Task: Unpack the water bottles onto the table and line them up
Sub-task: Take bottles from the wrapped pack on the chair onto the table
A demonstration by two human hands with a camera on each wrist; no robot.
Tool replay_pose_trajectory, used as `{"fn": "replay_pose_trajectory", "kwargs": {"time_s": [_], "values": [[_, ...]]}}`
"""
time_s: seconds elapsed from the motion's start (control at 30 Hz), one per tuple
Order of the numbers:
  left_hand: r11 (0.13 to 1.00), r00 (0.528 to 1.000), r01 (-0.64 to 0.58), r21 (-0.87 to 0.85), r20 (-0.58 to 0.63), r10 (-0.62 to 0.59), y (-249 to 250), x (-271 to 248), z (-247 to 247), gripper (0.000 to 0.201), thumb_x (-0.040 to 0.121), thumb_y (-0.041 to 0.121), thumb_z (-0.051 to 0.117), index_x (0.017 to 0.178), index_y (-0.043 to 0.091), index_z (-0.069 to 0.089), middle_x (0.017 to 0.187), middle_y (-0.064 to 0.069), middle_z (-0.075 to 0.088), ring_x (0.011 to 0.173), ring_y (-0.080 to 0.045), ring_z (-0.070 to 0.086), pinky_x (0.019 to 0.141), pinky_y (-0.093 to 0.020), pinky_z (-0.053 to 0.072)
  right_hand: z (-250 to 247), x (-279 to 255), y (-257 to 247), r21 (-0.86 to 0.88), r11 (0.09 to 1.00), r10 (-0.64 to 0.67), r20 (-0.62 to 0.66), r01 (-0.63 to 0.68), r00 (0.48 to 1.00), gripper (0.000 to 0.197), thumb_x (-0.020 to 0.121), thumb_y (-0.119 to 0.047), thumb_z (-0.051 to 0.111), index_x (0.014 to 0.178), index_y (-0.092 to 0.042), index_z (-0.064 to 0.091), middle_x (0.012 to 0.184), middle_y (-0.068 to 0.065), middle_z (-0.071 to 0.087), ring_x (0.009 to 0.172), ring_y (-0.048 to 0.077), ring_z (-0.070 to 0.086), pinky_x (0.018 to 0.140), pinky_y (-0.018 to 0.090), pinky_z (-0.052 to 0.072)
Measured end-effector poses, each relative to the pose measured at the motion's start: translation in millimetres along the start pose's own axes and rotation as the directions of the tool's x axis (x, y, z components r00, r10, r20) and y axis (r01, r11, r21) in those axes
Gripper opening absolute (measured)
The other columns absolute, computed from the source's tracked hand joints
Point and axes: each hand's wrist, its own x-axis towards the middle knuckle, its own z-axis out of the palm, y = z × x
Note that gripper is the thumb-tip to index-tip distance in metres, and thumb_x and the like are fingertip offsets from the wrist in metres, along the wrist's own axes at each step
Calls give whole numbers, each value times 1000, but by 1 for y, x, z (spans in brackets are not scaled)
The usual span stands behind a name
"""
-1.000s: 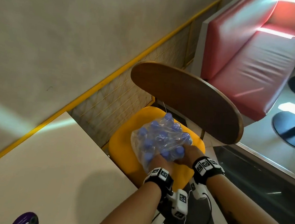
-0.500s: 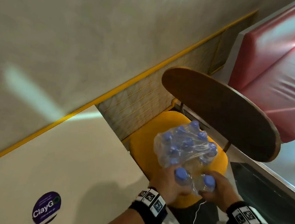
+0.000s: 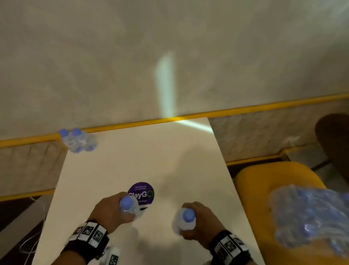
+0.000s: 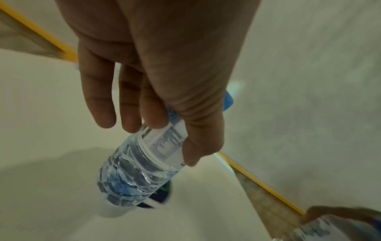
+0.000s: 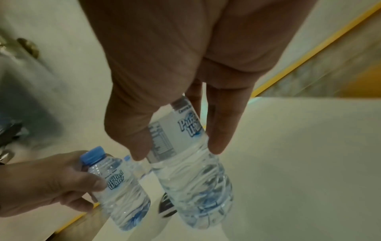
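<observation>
Here, each hand carries one small water bottle above the white table (image 3: pixel 124 159). The left hand (image 3: pixel 111 210) has its fingers and thumb wrapped round the label band of the left bottle (image 3: pixel 129 206), whose blue cap sticks up above the grip; in the left wrist view the thumb lies along the label and three fingers curl over the other side, and the ribbed lower half of that bottle (image 4: pixel 136 172) hangs clear below the fingers, off the tabletop. The right hand (image 3: pixel 202 222) holds the right bottle (image 3: pixel 185 220) in the same way, thumb on one side of the label and fingers on the other, as the right wrist view shows with the right bottle (image 5: pixel 185 156) tilted slightly under the grip. The two held bottles are apart, with bare table between them.

Just beyond the left hand's grip lies a round purple sticker (image 3: pixel 142 193) on the table, partly hidden by the left bottle. Farther away, past the left hand at the table's far corner by the yellow wall rail (image 3: pixel 256 106), stands a small group of bottles (image 3: pixel 78 140) close together; their count is blurred. Off to the right of the right hand, the plastic-wrapped pack (image 3: pixel 313 218) of remaining bottles rests on a yellow chair seat (image 3: pixel 270 178).
</observation>
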Motion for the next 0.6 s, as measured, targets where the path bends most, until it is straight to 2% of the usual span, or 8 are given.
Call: {"fn": "replay_pose_trajectory", "kwargs": {"time_s": [0.07,0.2,0.3,0.43,0.5,0.6], "values": [[995,995,94,-44,-21,-95,-54,-11,-16,52,55,62,78,100,38,67,94,16,73,89,-8,69,78,-27,52,35,42,-38,-16,999,-50,51,51,997,37,56,-48,76,85,-40,55,92,-13,60,83,9,60,79,35,55],[977,975,200,-79,-81,-206,-133,-30,-36,44,65,42,89,102,36,66,95,14,71,91,-13,68,78,-26,48,111,107,-104,-49,994,-88,171,97,981,32,61,-38,79,84,-23,63,90,-5,68,83,14,64,78,33,56],[967,966,231,-105,-90,-240,-173,-30,-42,46,67,45,87,106,37,63,96,15,69,91,-13,66,80,-26,48,165,141,-138,-123,984,-101,224,131,969,39,61,-37,81,88,-27,55,95,-2,63,86,19,60,80,32,51],[962,964,235,-143,-90,-249,-202,-16,-46,48,64,50,85,104,38,63,97,17,69,92,-12,67,84,-27,50,210,167,-171,-160,976,-109,215,145,971,49,64,-29,82,105,-20,55,105,2,57,92,24,58,83,35,48],[958,965,246,-148,-56,-257,-207,-6,-48,48,63,51,85,103,39,62,100,18,68,94,-11,67,86,-28,51,222,176,-183,-190,971,-108,200,147,974,44,64,-27,81,99,-21,55,101,1,57,87,23,58,78,33,49],[956,963,268,-121,-7,-270,-213,11,-47,51,62,62,82,103,45,57,98,23,63,91,-4,62,85,-24,44,232,186,-191,-225,966,-84,186,126,979,41,61,-27,81,89,-28,50,93,-4,55,79,19,58,72,32,50]]}}
